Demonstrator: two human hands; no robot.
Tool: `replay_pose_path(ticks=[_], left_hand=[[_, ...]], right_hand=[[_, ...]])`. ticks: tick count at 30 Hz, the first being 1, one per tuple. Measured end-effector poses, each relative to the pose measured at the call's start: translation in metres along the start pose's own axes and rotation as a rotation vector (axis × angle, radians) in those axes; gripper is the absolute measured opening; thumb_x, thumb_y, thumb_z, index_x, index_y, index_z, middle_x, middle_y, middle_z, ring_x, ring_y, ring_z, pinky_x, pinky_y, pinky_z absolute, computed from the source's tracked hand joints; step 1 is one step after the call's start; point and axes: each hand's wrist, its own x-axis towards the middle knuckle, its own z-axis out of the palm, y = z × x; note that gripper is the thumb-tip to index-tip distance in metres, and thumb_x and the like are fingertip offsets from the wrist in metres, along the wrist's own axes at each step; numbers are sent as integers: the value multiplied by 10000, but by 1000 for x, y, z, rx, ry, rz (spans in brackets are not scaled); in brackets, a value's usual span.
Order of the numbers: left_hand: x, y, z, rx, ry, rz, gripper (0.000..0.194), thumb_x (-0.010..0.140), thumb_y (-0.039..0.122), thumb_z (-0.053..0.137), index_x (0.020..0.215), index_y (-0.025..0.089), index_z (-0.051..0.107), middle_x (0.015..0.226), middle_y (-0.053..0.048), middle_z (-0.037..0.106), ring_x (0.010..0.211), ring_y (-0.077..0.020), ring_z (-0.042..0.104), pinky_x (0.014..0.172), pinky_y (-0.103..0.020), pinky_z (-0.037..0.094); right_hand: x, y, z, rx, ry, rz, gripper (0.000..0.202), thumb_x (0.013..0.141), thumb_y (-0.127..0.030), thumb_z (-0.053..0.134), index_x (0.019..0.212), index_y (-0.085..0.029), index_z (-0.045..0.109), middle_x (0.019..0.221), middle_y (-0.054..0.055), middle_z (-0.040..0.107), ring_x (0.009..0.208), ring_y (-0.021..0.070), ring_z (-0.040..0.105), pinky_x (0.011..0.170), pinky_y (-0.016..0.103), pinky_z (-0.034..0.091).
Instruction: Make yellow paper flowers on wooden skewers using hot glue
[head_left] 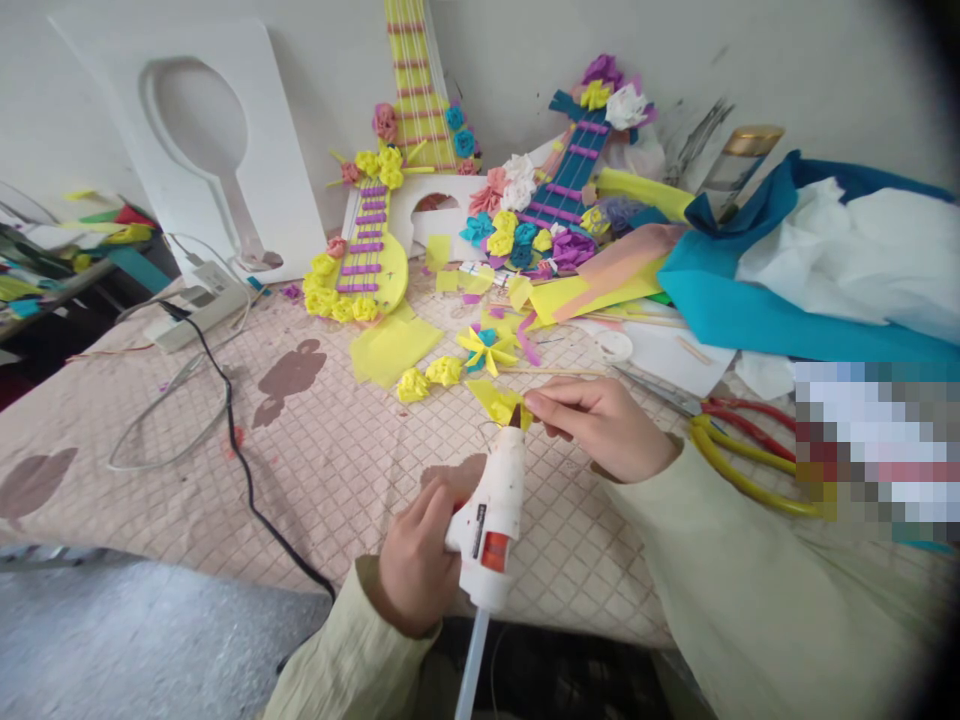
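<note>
My left hand (421, 555) is wrapped round the handle of a white glue gun (491, 510), with a translucent glue stick (471, 665) poking out of its rear. The dark nozzle points away from me and meets a piece of yellow crepe paper (491, 402). Pinched between thumb and fingers, that paper's right end is in my right hand (604, 420). Just beyond lie two yellow paper flowers (429, 378) and a yellow star-shaped paper flower (487, 350) with blue at its middle. A thin stick (559, 372) lies behind my right fingers.
Scissors (739, 430) with red and yellow handles lie to the right, near blue crepe paper (720, 295). Flower-trimmed paper instruments (394, 270) lean at the back. A black cable (240, 460) and power strip (199, 305) are on the left. Yellow sheets (394, 345) lie mid-table.
</note>
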Motion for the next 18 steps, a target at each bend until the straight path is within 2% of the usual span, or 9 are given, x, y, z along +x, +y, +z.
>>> replay_pose_path(ticks=[3, 11, 18], left_hand=[[0, 0, -1, 17, -56, -27, 130, 701, 179, 509, 830, 168, 504, 660, -22, 540, 554, -141, 519, 490, -273, 465], [1, 2, -1, 1, -55, -58, 143, 724, 200, 500, 863, 167, 511, 684, -35, 553, 574, -149, 533, 520, -285, 475], [0, 2, -2, -45, 32, -8, 165, 722, 175, 538, 886, 168, 522, 766, -39, 590, 681, -148, 580, 601, -269, 497]], right_hand=[[0, 0, 0, 1, 3, -5, 276, 772, -365, 530, 593, -167, 602, 540, -17, 458, 517, 94, 403, 475, 243, 315], [0, -2, 0, 2, 5, -11, 276, 773, -361, 528, 582, -174, 597, 544, -11, 460, 521, 100, 408, 477, 245, 321], [0, -2, -1, -45, 14, -15, 286, 782, -347, 516, 570, -167, 584, 535, -16, 444, 515, 95, 396, 478, 244, 318]])
